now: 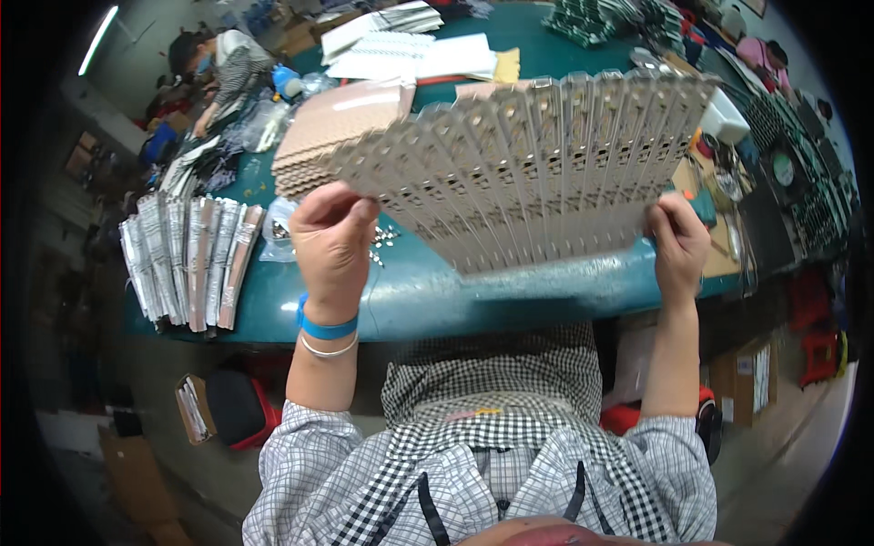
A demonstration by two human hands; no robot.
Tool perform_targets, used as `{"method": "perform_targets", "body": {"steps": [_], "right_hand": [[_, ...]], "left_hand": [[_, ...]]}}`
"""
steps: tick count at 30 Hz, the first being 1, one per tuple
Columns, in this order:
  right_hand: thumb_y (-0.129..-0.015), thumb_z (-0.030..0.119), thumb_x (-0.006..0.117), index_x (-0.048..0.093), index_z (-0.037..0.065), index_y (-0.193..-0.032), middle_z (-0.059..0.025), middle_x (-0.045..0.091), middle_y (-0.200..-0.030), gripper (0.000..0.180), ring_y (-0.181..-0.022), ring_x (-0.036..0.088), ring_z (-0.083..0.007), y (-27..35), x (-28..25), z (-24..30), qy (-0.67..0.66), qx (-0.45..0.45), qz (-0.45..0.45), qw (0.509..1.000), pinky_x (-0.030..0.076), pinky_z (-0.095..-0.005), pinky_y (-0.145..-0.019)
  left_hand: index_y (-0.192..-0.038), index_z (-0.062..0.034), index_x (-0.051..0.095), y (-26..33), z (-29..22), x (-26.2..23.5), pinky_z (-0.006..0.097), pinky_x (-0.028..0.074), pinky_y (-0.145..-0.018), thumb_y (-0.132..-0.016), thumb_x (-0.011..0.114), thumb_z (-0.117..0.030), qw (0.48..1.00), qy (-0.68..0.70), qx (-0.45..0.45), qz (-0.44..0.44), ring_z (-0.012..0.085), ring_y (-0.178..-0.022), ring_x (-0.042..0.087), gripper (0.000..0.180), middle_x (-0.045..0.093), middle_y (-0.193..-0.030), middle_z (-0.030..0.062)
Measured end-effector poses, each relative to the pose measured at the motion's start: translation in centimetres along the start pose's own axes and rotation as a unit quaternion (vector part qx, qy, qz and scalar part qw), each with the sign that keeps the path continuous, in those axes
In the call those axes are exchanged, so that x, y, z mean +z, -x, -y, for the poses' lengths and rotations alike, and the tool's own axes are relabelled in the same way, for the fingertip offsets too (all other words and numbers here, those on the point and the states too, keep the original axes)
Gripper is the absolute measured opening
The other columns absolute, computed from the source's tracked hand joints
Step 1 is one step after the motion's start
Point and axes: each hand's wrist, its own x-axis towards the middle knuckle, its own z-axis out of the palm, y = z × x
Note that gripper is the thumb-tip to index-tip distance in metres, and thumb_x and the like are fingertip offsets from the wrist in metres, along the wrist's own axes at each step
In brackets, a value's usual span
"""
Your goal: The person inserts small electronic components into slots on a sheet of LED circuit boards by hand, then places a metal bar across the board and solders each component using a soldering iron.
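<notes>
A wide pleated fan (537,173), greyish beige with patterned cut-outs and scalloped upper tips, is spread out above the green table (428,305). My left hand (330,232), with a blue band and a pale bangle at the wrist, pinches the fan's left edge. At the opposite edge, my right hand (678,238) grips the fan between thumb and curled fingers. Small shiny pieces (382,238) lie scattered on the table beside my left hand, near a clear plastic bag (280,232).
Left on the table stands a row of folded silvery and pinkish fans (191,259). Behind the fan lie stacked pink sheets (341,123) and white pleated sheets (410,55). A white container (726,116) and tools are at right. Two people (228,64) work farther off.
</notes>
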Motion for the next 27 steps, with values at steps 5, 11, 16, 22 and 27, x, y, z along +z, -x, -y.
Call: {"method": "perform_targets", "body": {"steps": [5, 11, 16, 22, 27], "right_hand": [[-0.093, 0.002, 0.063, 0.067, -0.004, -0.097, 0.0025, 0.060, -0.075, 0.008, -0.059, 0.047, -0.0020, 2.3, -0.2, 0.2, -0.064, 0.209, 0.005, 0.976, 0.035, -0.0184, -0.051], [-0.092, 0.004, 0.063, 0.068, -0.004, -0.095, 0.0019, 0.061, -0.073, 0.011, -0.058, 0.048, -0.0026, 4.9, 0.1, -3.1, -0.068, 0.343, 0.060, 0.935, 0.036, -0.0189, -0.050], [-0.092, 0.008, 0.064, 0.069, -0.003, -0.095, 0.0005, 0.063, -0.074, 0.013, -0.058, 0.051, -0.0035, 5.5, 0.5, -5.1, -0.079, 0.452, 0.089, 0.884, 0.038, -0.0186, -0.050], [-0.089, 0.006, 0.067, 0.068, -0.006, -0.098, -0.0029, 0.066, -0.071, 0.015, -0.057, 0.056, -0.0057, 6.2, 0.3, -4.9, 0.010, 0.464, 0.091, 0.881, 0.044, -0.0225, -0.047], [-0.082, 0.006, 0.073, 0.069, -0.006, -0.102, -0.0067, 0.066, -0.065, 0.024, -0.056, 0.059, -0.0097, 6.5, 0.4, -5.2, 0.122, 0.422, 0.110, 0.892, 0.047, -0.0273, -0.050]], "left_hand": [[-0.125, 0.0035, 0.059, -0.7, 2.2, 1.7, 0.016, 0.032, -0.047, -0.086, 0.073, 0.001, 0.992, -0.017, -0.103, -0.076, 0.0000, -0.063, 0.052, 0.042, 0.071, -0.091, 0.0061], [-0.124, 0.0031, 0.061, 2.7, 6.8, 0.7, 0.016, 0.023, -0.045, -0.089, 0.070, -0.006, 0.947, -0.176, -0.266, -0.027, -0.0033, -0.053, 0.038, 0.037, 0.072, -0.086, 0.0020], [-0.128, 0.0062, 0.059, 5.7, 10.7, -1.4, 0.020, 0.048, -0.063, -0.089, 0.069, -0.002, 0.914, -0.282, -0.291, 0.018, 0.0051, -0.068, 0.059, 0.041, 0.071, -0.084, 0.0048], [-0.120, 0.0026, 0.066, 6.3, 11.1, 0.8, 0.027, 0.048, -0.059, -0.081, 0.074, -0.006, 0.852, -0.449, -0.263, 0.057, 0.0100, -0.062, 0.061, 0.041, 0.071, -0.078, 0.0110], [-0.121, 0.0026, 0.066, 6.9, 11.1, 1.4, 0.024, 0.046, -0.060, -0.081, 0.076, -0.008, 0.815, -0.533, -0.216, 0.074, 0.0081, -0.061, 0.055, 0.042, 0.067, -0.075, 0.0086]]}}
